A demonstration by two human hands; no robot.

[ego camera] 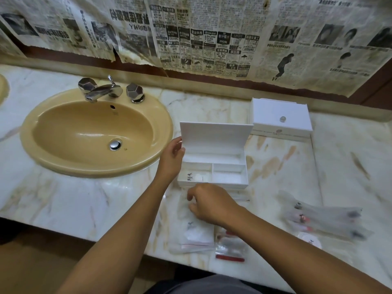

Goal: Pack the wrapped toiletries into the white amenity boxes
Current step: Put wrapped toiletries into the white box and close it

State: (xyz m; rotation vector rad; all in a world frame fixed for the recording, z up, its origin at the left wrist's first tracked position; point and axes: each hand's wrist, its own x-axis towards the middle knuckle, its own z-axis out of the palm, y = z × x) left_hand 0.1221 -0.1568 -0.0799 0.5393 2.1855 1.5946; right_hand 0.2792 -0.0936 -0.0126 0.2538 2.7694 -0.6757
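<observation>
My left grip steadies the open box beside the sink; my right grip, loosely curled, touches clear packets near the worktop front edge.

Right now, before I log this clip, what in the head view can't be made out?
- Right hand: its fingertips curl away from the camera, so whether it pinches a clear packet is unclear.
- Long wrapped items, right: motion blur hides what they are.
- Packet in the open box, front-left compartment: print too small to read.
- Closed box: lid hides the contents.
- Left hand: fingertips behind the open box's side.
</observation>
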